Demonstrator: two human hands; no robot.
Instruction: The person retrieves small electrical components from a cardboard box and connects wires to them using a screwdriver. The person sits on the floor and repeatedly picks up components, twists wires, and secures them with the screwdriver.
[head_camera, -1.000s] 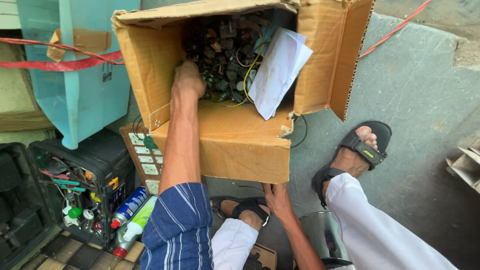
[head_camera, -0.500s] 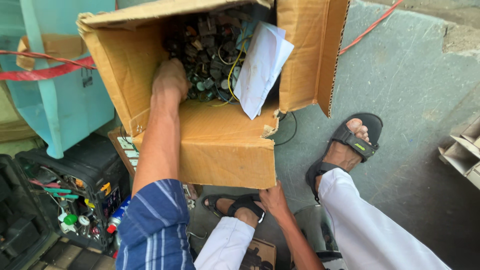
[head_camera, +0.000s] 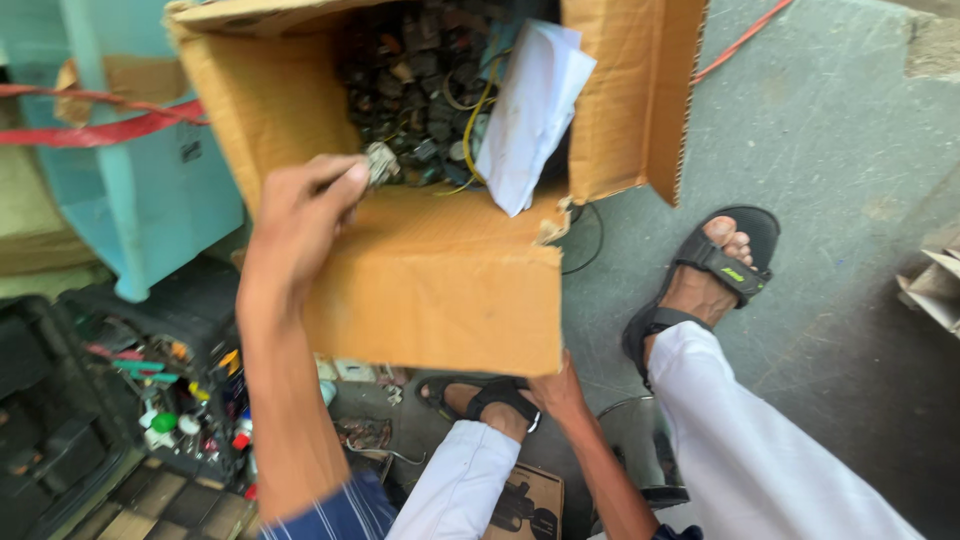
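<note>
Hands (head_camera: 300, 215) grip blocky metal part (head_camera: 381, 162).

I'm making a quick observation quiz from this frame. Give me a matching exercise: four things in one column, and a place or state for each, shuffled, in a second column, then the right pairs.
Things
1. left hand
2. right hand
3. white paper
4. red strap

Places or states
A. leans inside the cardboard box against its right wall
B. pinches a small part at the box's front edge
C. runs across the light blue container
D. sits under the box's lower right corner

Pairs: 1-B, 2-D, 3-A, 4-C
</note>
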